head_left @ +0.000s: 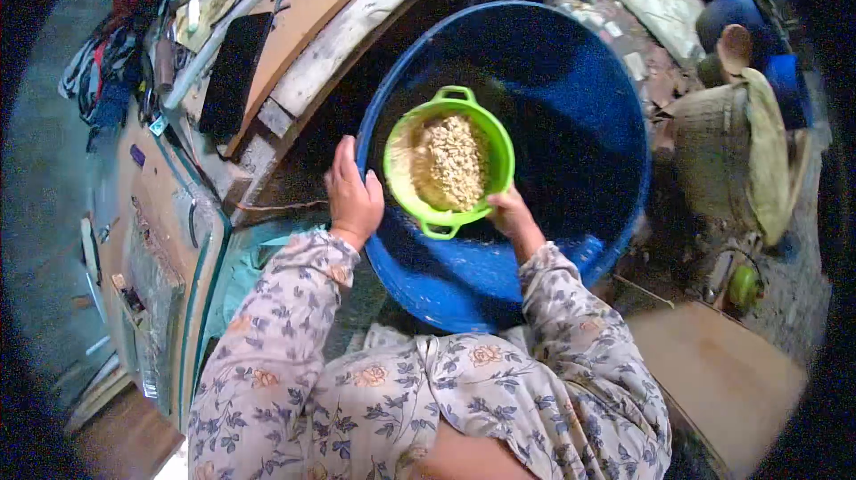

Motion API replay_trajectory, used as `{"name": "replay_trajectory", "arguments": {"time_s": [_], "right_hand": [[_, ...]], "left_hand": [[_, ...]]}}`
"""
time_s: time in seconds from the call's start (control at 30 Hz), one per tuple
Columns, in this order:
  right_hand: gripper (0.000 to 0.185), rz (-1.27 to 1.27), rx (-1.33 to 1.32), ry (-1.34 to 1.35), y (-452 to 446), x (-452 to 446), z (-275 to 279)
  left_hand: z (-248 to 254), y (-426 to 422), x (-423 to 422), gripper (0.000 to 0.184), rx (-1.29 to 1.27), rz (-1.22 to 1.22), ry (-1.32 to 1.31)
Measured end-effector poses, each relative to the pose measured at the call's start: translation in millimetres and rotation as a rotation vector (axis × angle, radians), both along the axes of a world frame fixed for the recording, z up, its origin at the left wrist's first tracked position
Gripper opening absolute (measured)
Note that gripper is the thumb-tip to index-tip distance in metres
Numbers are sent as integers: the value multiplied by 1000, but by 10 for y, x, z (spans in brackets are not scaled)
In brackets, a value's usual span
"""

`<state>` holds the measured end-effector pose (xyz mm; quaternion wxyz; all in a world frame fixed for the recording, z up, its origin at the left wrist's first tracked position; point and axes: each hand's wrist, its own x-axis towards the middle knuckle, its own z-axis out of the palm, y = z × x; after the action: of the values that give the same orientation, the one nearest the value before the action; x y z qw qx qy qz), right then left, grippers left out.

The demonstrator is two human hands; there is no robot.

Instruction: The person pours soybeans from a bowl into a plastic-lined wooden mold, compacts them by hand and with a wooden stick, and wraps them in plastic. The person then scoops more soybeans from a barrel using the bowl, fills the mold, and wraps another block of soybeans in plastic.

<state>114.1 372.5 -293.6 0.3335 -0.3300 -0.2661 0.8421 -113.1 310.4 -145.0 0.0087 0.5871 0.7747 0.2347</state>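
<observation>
A bright green two-handled basin (440, 225) is held over the inside of a large blue barrel (419, 279). Pale, lumpy pieces (455, 164) are heaped in it, with a brownish, wet-looking area around them. My right hand (514, 213) grips the basin's lower right rim, thumb on top and the other fingers mostly hidden. At the barrel's left rim, my left hand (354, 197) is open, its fingers stretched out and the thumb apart. It holds nothing, and whether it presses on the rim is hard to tell. The barrel's interior is dark.
On the right stands a woven basket (709, 146) with a yellowish cloth (769, 159) over its edge. A flat board (718, 382) lies at the lower right. To the left are a wooden table (312, 12) with a dark flat panel (236, 70) and a bundle of clothes (98, 83).
</observation>
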Motion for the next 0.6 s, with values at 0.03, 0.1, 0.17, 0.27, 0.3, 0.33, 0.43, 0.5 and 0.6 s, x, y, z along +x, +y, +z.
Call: {"name": "replay_trajectory", "arguments": {"time_s": [0.03,0.1,0.17,0.27,0.3,0.33,0.43,0.5,0.6], "right_hand": [[72,-9,25,-14,-4,82,263],[74,-49,-174,264,-79,197,680],[72,-194,-105,167,-170,244,1001],[76,-249,-73,82,-323,463,1419],[76,-231,-35,94,-350,531,1499],[76,-213,-4,104,-392,594,1610],[53,-96,-30,39,-175,857,2183],[49,-84,75,79,99,1038,2379],[55,-98,95,65,218,1150,2736]], "left_hand": [[62,-7,18,58,34,-2,142],[262,-138,246,61,65,-61,142],[132,-232,488,70,105,-86,6],[-493,-284,978,34,-344,319,-1131],[57,-210,1187,23,-362,404,-1498],[147,-207,1218,23,-356,391,-1500],[543,-145,1224,17,-379,396,-1516],[818,-146,1178,16,-370,232,-1374],[1307,-212,1234,17,-285,64,-1245]]}}
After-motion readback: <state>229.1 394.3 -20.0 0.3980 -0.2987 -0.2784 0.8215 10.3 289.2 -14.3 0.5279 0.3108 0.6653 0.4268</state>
